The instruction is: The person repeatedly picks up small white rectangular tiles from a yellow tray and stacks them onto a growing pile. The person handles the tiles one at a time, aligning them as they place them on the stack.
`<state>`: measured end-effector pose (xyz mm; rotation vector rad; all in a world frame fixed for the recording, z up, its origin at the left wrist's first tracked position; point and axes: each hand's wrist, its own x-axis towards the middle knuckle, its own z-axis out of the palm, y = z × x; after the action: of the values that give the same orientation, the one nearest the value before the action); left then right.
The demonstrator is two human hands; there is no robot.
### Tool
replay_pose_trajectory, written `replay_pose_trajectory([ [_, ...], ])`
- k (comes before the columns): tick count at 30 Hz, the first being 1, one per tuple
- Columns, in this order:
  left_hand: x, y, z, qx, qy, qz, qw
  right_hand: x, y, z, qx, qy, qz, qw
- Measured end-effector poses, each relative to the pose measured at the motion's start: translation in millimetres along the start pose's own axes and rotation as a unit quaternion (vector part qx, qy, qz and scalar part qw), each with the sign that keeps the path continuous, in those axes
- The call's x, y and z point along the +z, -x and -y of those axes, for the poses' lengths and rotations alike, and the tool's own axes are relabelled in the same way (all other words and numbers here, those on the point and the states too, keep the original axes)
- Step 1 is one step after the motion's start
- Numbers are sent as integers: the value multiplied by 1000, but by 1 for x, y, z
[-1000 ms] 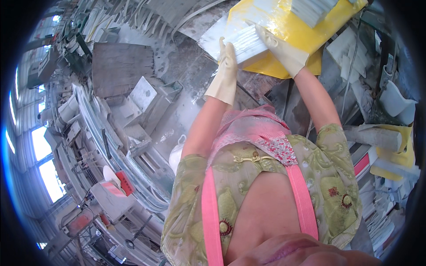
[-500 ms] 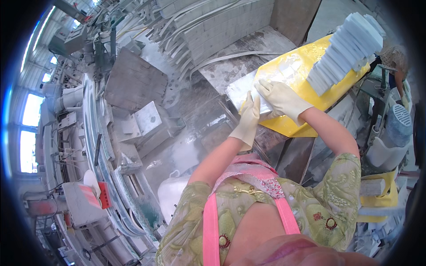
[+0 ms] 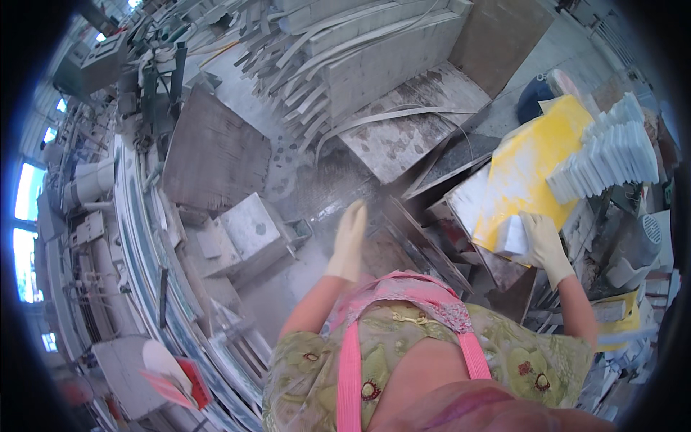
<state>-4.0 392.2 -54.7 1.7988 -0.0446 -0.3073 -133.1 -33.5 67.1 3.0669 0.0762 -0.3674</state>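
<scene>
From my head camera I look down on a dusty stone workshop. My right hand point(image 3: 543, 245), in a pale rubbery glove, has its fingers curled round the near corner of a small white block point(image 3: 512, 236), smooth-faced and square-edged. That block lies at the near edge of the yellow board point(image 3: 520, 173), a flat, rectangular sheet with a chalky white film of dust over it. On the far right part of the yellow board sits a fanned stack of white tiles point(image 3: 608, 155), thin slabs on edge, their rims forming a ridged, stepped row.

My left hand point(image 3: 348, 241), gloved the same, is well to the left of the yellow board, fingers straight and spread flat, holding nothing, hanging over the grey, powdery floor point(image 3: 299, 173). Further left of the board stands a pale cube-like stone block point(image 3: 248, 230) with a speckled top. Beyond the board lies a mottled brown-grey slab point(image 3: 410, 129), rough and dusty, with long curved white strips point(image 3: 338, 43) piled past it.
</scene>
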Motion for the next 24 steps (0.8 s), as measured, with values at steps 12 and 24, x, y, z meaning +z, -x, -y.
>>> replay_pose_trajectory([
  [12, -87, -194, 15, -40, 56, 28, 997, -27, -102, 44, 223, -21, -196, 955],
  [24, -132, -478, -81, 119, -158, 64, 978, -71, -423, 52, 93, -95, -207, 969],
])
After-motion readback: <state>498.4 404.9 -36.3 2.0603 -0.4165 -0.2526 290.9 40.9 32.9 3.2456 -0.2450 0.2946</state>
